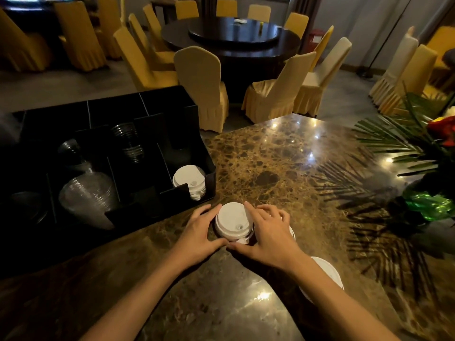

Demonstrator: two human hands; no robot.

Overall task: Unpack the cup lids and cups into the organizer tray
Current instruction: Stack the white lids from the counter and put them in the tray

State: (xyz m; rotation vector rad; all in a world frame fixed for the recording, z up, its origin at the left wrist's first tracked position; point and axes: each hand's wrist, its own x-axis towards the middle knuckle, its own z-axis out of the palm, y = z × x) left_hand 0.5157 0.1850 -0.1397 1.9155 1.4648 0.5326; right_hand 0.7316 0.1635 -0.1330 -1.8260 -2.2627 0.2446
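A stack of white cup lids (232, 222) stands on the marble table near its front. My left hand (198, 233) cups the stack's left side and my right hand (267, 231) cups its right side, thumbs nearly meeting in front. The black organizer tray (189, 114) sits to the left. Its front right compartment holds white lids (188, 179). Other compartments hold clear plastic cups (86, 195) and clear lids (128, 142). More white lids (327, 271) lie under my right forearm.
A flower arrangement with palm leaves (416, 143) stands at the table's right side. The marble table (283, 163) ends at its far edge, with covered chairs (202, 84) and a round dark dining table (231, 38) beyond.
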